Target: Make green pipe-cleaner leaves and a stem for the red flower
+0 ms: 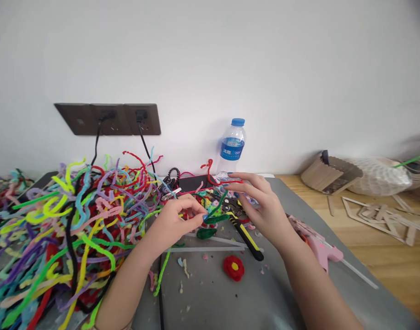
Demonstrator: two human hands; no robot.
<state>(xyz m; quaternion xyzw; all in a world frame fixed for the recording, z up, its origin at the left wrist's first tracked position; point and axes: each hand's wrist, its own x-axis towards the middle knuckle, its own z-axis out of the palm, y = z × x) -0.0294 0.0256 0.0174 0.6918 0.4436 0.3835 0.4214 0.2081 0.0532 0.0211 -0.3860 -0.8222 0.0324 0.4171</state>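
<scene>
My left hand [177, 220] is closed in a pinch on a green pipe cleaner piece [216, 216] bent into a leaf shape with a stem rising up. My right hand [261, 206] hovers just right of it with fingers spread and nothing in it. Below them on the grey table [213, 302] lie a second green leaf piece [206, 233], a red pipe cleaner flower with a yellow centre [234, 268], and black-and-yellow pliers [246, 236].
A big heap of coloured pipe cleaners [65, 229] fills the left. A water bottle [231, 149] stands by the wall, a phone [194, 183] lies behind my hands, a pink glue gun [316, 243] rests right. Wooden sticks [378, 215] litter the floor.
</scene>
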